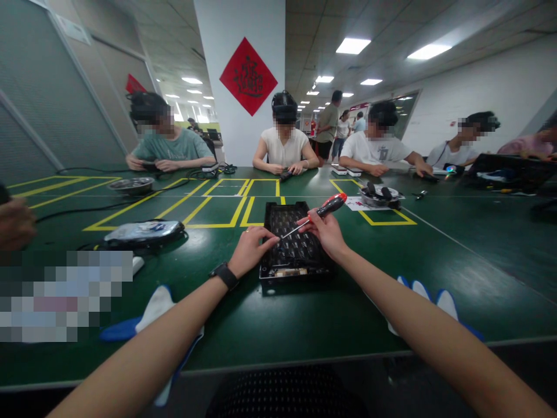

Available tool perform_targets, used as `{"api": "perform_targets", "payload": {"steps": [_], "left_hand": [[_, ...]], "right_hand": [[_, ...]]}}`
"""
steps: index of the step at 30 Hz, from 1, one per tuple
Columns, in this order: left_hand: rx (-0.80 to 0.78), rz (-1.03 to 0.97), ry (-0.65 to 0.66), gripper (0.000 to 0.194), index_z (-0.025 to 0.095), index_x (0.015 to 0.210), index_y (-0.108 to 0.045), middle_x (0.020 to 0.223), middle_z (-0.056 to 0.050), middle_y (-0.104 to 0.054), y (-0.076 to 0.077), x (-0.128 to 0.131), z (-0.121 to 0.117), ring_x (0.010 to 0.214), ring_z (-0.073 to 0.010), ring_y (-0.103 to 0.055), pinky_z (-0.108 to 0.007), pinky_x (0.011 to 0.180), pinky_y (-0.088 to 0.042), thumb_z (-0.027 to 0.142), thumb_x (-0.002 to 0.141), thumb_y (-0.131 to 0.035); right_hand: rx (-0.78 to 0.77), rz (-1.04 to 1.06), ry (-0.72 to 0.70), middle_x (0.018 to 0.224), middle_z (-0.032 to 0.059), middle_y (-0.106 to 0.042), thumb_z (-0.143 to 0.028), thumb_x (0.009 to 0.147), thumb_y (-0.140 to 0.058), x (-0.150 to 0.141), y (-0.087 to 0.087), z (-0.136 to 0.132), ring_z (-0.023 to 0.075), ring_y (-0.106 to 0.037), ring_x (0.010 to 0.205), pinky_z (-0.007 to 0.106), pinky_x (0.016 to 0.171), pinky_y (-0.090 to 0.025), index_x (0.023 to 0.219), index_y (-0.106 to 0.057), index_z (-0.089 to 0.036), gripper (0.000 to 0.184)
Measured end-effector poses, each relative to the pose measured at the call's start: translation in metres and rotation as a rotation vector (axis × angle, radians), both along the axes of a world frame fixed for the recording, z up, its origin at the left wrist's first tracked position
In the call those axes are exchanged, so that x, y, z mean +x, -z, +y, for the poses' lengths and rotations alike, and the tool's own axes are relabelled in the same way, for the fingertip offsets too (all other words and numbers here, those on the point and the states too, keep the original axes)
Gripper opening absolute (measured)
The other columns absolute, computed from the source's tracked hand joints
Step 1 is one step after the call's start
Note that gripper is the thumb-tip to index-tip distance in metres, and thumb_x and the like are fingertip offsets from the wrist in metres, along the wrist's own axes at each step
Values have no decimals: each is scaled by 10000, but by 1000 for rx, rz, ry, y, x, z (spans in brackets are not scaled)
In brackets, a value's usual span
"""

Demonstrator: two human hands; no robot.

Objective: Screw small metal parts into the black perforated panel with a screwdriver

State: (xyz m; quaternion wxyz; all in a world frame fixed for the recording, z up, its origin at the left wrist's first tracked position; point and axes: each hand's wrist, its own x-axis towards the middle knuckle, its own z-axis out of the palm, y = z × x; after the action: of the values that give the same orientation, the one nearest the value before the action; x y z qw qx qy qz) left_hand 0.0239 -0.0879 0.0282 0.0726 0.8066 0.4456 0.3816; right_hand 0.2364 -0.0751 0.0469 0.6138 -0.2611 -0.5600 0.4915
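Observation:
In the head view, my right hand [326, 232] grips a screwdriver [333, 205] by its black and red handle. Its thin shaft slants down and left across a black tray-like case [296, 271] with rows of small recesses or clips inside. My left hand [252, 248], with a dark watch on the wrist, has thumb and forefinger pinched together at the screwdriver's tip, over the left side of the case. Whatever lies between those fingertips is too small to make out. The case rests on the green table in front of me.
White and blue gloves [157, 307] lie beneath my left forearm, others [446, 305] beyond my right. A clear-topped black pouch [145, 232] and a metal bowl [131, 186] stand left. Another bowl with black parts [380, 195] sits right. Several people sit opposite; a person's hand [16, 223] shows far left.

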Motion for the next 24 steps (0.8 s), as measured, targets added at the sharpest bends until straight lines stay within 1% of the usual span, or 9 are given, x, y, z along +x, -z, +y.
{"api": "perform_targets", "payload": {"steps": [3, 6, 10, 13, 16, 18, 21, 24], "left_hand": [[-26, -74, -14, 405, 188, 820, -644, 876, -38, -600, -3, 1, -4, 885, -178, -516, -329, 854, -373, 413, 881, -313], [-56, -169, 13, 477, 180, 884, -632, 943, -39, -576, -6, 4, -11, 932, -171, -503, -323, 882, -367, 367, 911, -193], [-95, -179, 127, 477, 178, 924, -617, 969, -38, -566, -10, 12, -23, 954, -170, -490, -325, 908, -355, 358, 916, -175], [-95, -105, 248, 461, 189, 936, -616, 982, -37, -561, -15, 18, -32, 954, -168, -482, -330, 920, -341, 347, 918, -183], [-98, -14, 345, 462, 193, 925, -616, 1007, -37, -552, -21, 19, -38, 970, -168, -469, -334, 930, -328, 340, 919, -178], [-110, 42, 387, 462, 198, 931, -613, 1023, -37, -548, -25, 18, -41, 986, -171, -459, -338, 935, -322, 343, 919, -174], [-120, 94, 417, 475, 203, 936, -612, 1038, -34, -546, -27, 17, -42, 1000, -174, -448, -345, 942, -314, 352, 919, -161], [-119, 100, 422, 485, 204, 937, -608, 1039, -33, -546, -24, 18, -40, 1001, -175, -446, -350, 946, -310, 350, 919, -147]], "right_hand": [[-19, 11, 25, 689, 9, -647, -433, 766, -544, 2, 2, 2, 109, -612, 565, 238, 590, -485, 856, -459, -187, 275], [-35, 40, 74, 658, 7, -633, -460, 777, -518, 4, 3, 5, 93, -574, 511, 209, 516, -453, 854, -453, -188, 290], [-32, 93, 111, 530, -32, -553, -506, 798, -457, 5, 5, 8, 57, -454, 405, 167, 412, -363, 843, -456, -192, 318], [-22, 82, 81, 497, -49, -511, -518, 804, -438, 6, 5, 7, 44, -385, 369, 170, 401, -349, 835, -463, -195, 326], [-6, 37, 37, 505, -51, -503, -505, 806, -443, 5, 4, 5, 46, -375, 368, 175, 403, -351, 844, -469, -199, 309], [11, 13, 19, 513, -51, -503, -487, 815, -441, 5, 4, 3, 49, -382, 376, 178, 405, -351, 853, -472, -203, 288], [36, -4, 10, 513, -52, -498, -467, 830, -426, 5, 5, 3, 53, -385, 380, 182, 410, -351, 863, -474, -206, 267], [45, -1, 19, 512, -53, -495, -471, 832, -419, 5, 5, 3, 54, -384, 381, 183, 412, -351, 867, -473, -211, 268]]}}
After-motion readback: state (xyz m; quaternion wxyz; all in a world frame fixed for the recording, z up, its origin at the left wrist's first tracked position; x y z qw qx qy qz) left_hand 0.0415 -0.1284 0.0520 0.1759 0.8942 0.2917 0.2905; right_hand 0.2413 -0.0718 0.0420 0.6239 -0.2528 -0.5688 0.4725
